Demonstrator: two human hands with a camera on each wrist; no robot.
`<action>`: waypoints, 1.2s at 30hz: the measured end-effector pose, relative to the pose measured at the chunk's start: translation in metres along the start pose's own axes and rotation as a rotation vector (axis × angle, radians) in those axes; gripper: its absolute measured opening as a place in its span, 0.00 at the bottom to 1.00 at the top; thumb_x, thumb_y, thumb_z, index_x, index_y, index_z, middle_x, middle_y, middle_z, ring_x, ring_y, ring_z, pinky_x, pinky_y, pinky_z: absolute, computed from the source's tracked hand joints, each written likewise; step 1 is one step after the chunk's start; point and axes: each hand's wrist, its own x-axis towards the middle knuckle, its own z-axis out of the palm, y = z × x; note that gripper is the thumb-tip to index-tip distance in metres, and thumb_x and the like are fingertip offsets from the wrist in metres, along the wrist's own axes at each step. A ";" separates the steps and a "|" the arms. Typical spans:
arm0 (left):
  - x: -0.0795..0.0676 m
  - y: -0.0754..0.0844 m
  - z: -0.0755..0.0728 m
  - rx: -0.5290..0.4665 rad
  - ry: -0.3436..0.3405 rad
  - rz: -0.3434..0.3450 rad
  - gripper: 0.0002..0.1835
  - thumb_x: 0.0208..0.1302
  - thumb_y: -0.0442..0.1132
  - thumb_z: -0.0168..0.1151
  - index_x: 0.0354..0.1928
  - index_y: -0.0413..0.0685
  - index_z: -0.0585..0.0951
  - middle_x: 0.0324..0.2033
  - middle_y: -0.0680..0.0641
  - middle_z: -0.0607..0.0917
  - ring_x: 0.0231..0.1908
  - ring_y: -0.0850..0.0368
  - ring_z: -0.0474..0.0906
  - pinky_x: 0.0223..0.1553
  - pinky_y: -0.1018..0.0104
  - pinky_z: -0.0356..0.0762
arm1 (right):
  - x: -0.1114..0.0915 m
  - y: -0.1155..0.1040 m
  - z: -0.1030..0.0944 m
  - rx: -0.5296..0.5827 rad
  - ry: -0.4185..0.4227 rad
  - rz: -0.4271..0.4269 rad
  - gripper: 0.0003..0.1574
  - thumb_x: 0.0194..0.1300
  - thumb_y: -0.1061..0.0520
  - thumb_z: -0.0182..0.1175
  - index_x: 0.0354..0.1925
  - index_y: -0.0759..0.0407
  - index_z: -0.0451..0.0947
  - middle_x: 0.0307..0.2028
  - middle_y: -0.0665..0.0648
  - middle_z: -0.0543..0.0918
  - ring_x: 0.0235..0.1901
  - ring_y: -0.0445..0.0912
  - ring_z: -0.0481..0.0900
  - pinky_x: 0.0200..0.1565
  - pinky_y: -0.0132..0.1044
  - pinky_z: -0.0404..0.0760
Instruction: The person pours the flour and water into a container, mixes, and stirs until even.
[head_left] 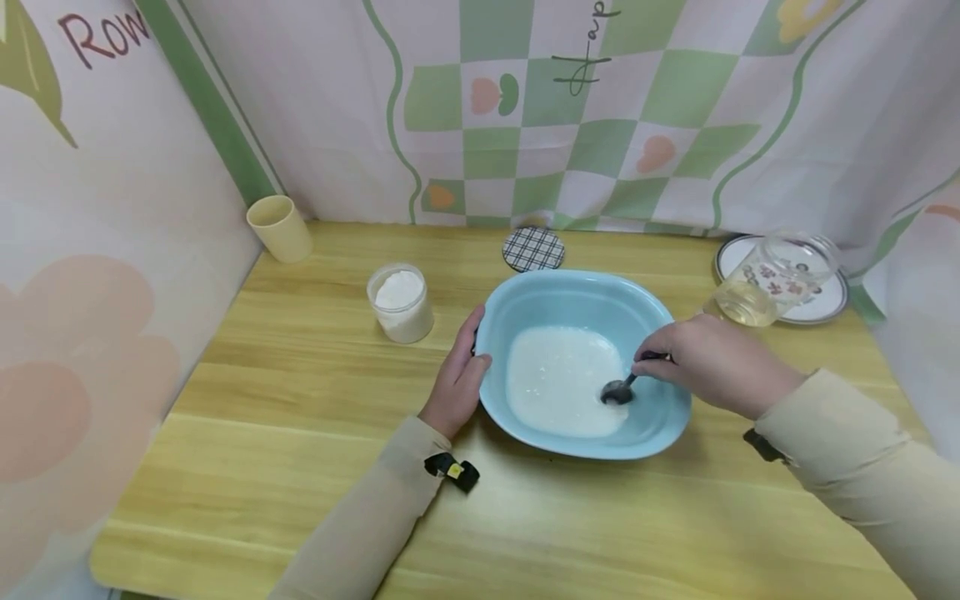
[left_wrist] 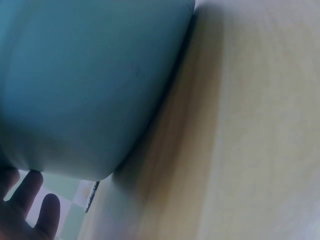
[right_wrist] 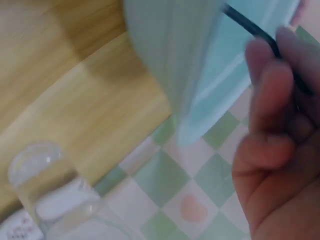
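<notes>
A light blue plastic basin (head_left: pixel 506 417) stands on the wooden table with a shallow pool of milky white liquid (head_left: pixel 558 375) inside. My left hand (head_left: pixel 455 379) grips its left rim, thumb over the edge and fingers on the outside; in the left wrist view those fingers (left_wrist: pixel 30 192) show beside the basin's outer wall (left_wrist: pixel 90 90). Over the right rim, my right hand (head_left: pixel 701 358) holds a dark spoon (head_left: pixel 617 392) by its handle. The spoon's bowl dips into the liquid near the right side. In the right wrist view the thumb and fingers close around the handle (right_wrist: pixel 250 25).
Left of the basin stands a clear jar of white powder (head_left: pixel 402 304), with a beige cup (head_left: pixel 281 229) at the back left corner. A checked coaster (head_left: pixel 534 248) lies behind the basin. At the right are a glass jar with some liquid (head_left: pixel 750 300) and a patterned plate (head_left: pixel 821 308).
</notes>
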 end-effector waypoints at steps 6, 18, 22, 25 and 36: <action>0.000 0.000 0.000 -0.006 0.001 0.014 0.36 0.72 0.31 0.40 0.80 0.57 0.50 0.78 0.55 0.53 0.75 0.64 0.50 0.74 0.64 0.53 | -0.003 -0.002 -0.001 -0.070 0.009 -0.008 0.01 0.62 0.58 0.70 0.33 0.51 0.88 0.30 0.44 0.84 0.30 0.39 0.82 0.34 0.39 0.85; -0.004 0.025 -0.003 -0.005 -0.021 -0.056 0.36 0.72 0.28 0.38 0.80 0.45 0.47 0.79 0.45 0.50 0.76 0.57 0.49 0.74 0.62 0.53 | 0.005 -0.013 -0.006 -0.042 -0.075 -0.117 0.09 0.61 0.59 0.70 0.28 0.44 0.85 0.25 0.39 0.75 0.25 0.32 0.72 0.28 0.30 0.78; -0.006 0.028 -0.002 -0.001 -0.017 -0.036 0.36 0.71 0.29 0.39 0.80 0.46 0.49 0.79 0.47 0.52 0.76 0.57 0.50 0.74 0.61 0.54 | 0.004 -0.014 -0.006 -0.070 -0.091 -0.113 0.10 0.62 0.59 0.70 0.27 0.43 0.84 0.24 0.40 0.73 0.23 0.33 0.70 0.26 0.31 0.76; -0.002 0.012 -0.001 -0.005 -0.006 -0.021 0.36 0.72 0.32 0.40 0.80 0.54 0.49 0.78 0.53 0.53 0.75 0.60 0.52 0.73 0.62 0.54 | 0.003 -0.019 -0.007 0.031 -0.178 -0.128 0.08 0.64 0.55 0.68 0.28 0.42 0.85 0.27 0.37 0.78 0.26 0.31 0.74 0.28 0.30 0.78; -0.006 0.032 -0.003 -0.022 -0.033 -0.069 0.35 0.72 0.28 0.39 0.80 0.47 0.47 0.79 0.46 0.50 0.76 0.57 0.50 0.73 0.64 0.53 | 0.006 -0.020 0.000 0.068 -0.144 0.047 0.07 0.67 0.58 0.65 0.31 0.51 0.86 0.28 0.44 0.85 0.25 0.35 0.78 0.26 0.32 0.80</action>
